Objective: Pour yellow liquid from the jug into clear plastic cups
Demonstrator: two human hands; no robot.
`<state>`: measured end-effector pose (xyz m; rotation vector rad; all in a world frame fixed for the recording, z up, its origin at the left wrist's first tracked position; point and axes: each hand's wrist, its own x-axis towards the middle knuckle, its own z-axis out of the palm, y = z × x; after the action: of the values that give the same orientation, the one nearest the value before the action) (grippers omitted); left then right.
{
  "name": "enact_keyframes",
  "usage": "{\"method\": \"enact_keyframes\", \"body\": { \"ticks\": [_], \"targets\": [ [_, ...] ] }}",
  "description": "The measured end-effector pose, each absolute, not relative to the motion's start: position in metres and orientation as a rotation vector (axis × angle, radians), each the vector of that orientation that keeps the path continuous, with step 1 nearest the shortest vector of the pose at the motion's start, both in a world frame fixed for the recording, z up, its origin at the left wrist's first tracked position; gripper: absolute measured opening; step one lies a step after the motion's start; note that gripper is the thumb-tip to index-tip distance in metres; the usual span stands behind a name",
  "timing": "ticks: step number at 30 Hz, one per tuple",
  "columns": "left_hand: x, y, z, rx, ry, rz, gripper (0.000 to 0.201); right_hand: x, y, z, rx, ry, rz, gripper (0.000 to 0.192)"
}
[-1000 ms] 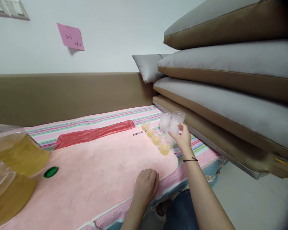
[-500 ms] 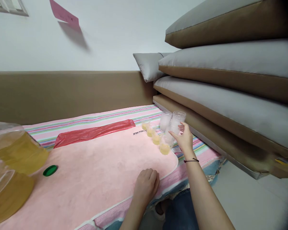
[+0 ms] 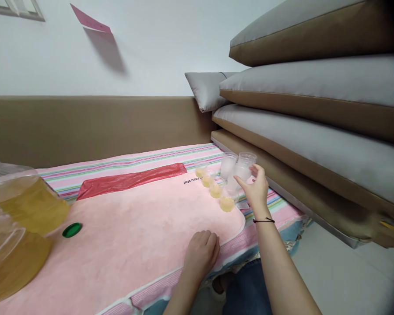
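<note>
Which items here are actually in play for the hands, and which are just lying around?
In play: right hand on the stacked empty cups; filled cups; big jug; green cap.
Lying about: left hand resting on pink towel; red bag; cushions; pink note.

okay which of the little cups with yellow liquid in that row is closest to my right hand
The front cup, at the row's near end by the pink towel's corner. It sits just left of your right hand; the other three stand farther back.
</note>
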<state>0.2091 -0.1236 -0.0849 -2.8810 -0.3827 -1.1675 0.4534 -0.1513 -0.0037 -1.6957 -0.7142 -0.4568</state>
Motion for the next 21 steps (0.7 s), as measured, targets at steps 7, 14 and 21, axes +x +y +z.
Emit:
{"method": "enact_keyframes", "body": {
  "ticks": [7,14,21],
  "targets": [
    [0.206,-0.124,-0.08,-2.965,-0.351,-1.221,0.023,0.43,-0.162,0.027,-1.45,-0.69,-0.528,0.069],
    [0.17,-0.124,-0.058,-3.041,-0.604,-1.4,0.02,0.37,-0.162,0.036,-1.278,-0.845,-0.272,0.069],
    [0.08,-0.101,-0.045,-3.007,-0.959,-1.495,0.016,0.28,-0.155,-0.007,-1.285,-1.095,0.13,0.063]
  ]
}}
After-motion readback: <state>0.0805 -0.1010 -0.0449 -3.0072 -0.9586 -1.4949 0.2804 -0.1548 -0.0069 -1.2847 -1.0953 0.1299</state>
